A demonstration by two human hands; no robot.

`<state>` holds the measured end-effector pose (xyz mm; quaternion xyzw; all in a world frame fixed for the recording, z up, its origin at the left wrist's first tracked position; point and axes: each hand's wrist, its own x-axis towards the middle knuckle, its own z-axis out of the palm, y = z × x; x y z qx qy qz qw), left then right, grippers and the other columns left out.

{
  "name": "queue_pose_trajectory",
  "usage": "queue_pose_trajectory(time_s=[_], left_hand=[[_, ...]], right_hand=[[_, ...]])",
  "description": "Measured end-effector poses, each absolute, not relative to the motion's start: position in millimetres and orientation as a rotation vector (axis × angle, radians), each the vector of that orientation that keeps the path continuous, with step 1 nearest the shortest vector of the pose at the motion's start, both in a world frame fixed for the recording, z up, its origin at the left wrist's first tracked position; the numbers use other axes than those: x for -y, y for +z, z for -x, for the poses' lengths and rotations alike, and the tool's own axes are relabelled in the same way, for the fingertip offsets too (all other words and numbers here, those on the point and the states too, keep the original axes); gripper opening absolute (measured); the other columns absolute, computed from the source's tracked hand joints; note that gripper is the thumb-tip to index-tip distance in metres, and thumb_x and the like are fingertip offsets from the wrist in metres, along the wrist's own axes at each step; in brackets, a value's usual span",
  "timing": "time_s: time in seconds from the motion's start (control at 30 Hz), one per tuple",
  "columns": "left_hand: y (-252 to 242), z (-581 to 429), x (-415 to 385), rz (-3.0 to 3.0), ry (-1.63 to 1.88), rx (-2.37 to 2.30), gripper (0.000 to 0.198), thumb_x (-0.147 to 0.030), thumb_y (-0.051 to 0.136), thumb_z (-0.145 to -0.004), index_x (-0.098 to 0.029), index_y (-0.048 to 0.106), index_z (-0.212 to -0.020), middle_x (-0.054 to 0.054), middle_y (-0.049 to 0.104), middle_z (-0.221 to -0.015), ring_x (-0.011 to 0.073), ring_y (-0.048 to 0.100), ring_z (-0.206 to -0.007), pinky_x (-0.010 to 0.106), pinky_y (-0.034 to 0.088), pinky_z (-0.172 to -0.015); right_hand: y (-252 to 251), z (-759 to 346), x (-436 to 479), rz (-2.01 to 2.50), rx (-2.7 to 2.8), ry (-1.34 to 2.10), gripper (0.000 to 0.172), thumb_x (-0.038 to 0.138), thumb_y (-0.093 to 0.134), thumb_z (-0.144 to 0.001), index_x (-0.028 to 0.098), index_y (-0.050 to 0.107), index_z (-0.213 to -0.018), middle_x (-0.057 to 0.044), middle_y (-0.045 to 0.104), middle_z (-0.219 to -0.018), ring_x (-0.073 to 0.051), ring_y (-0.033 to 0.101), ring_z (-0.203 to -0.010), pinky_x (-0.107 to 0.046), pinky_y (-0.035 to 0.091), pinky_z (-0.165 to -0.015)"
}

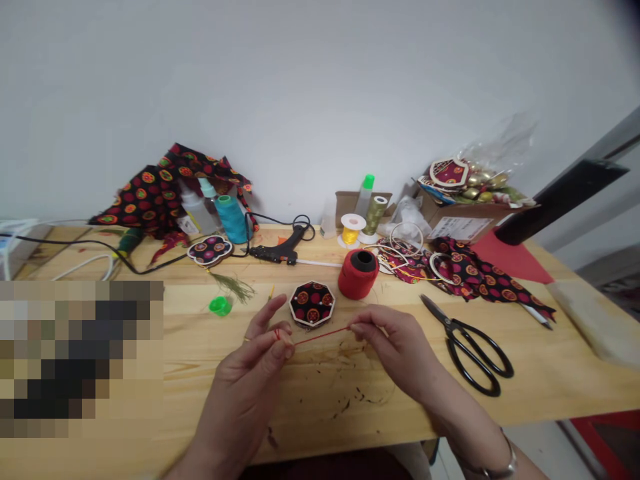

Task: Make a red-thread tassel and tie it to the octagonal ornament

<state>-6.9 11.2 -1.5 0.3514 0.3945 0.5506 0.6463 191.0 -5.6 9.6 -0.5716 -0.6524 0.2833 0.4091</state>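
Between the two hands, over the surface (190, 360), there's one red thread (323, 335), pulled pretty much straight. Its long axis runs side to side, with the right end tipped a bit away from the person. Left hand (250, 380) has thumb and finger pinched on one end, some red wrapped round a fingertip, and another finger sticking up free. Right hand (397, 350) has thumb and finger pressed together on the other end. Can't make out any knot, too small.

Just past the thread lies one octagon (312, 304), patterned with a pale rim. I'd call the left hand the nearer one to it. Beyond the right hand stands one red spool (358, 275), so that's closer to the right. Off to the right: one pair of scissors (463, 340), handles toward the person, tips pointing away and left.

Farther out, quick count: three more spools, so one yellow (351, 231), one olive (376, 217), one blue (233, 220). One glue gun (280, 252) lying down, one green cap (220, 306), one flower piece (210, 251) with one tassel (233, 287). One pen (539, 316) by the cloth (510, 287) at far right. Scraps overlap too much to count, and the lower left corner's pixelated, so no clue there.
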Motion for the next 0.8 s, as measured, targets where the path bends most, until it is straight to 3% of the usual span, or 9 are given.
queue_pose_trajectory(time_s=[0.37,0.6,0.8], left_hand=[[-11.7,15.2,-14.9,-0.826,1.225,-0.891,0.009,-0.023,0.073,-0.08,-0.025,0.078,-0.071,0.002,0.065,-0.118,0.0199,0.042,-0.127,0.021,0.046,-0.091],[-10.4,15.8,-16.6,-0.797,1.271,-0.844,0.006,-0.021,0.074,-0.077,-0.023,0.078,-0.073,0.001,0.054,-0.135,0.015,0.06,-0.098,0.022,0.053,-0.083],[-11.3,17.5,-17.1,-0.838,1.231,-0.86,0.011,-0.02,0.071,-0.08,-0.025,0.079,-0.075,-0.001,0.055,-0.134,0.0143,0.06,-0.101,0.022,0.049,-0.089]], right_hand=[[5.8,-208.0,2.8,1.514,1.588,0.69,0.019,0.022,0.052,-0.087,0.018,0.064,-0.073,0.0,0.062,-0.065,-0.013,0.056,-0.062,-0.024,0.043,-0.06],[4.7,-216.2,1.2,1.543,1.549,0.666,0.017,0.024,0.053,-0.087,0.018,0.064,-0.075,0.0,0.062,-0.066,-0.014,0.055,-0.063,-0.024,0.043,-0.061],[3.8,-221.6,1.8,1.541,1.543,0.637,0.016,0.022,0.054,-0.088,0.019,0.065,-0.077,0.0,0.063,-0.069,-0.014,0.056,-0.064,-0.024,0.043,-0.06]])
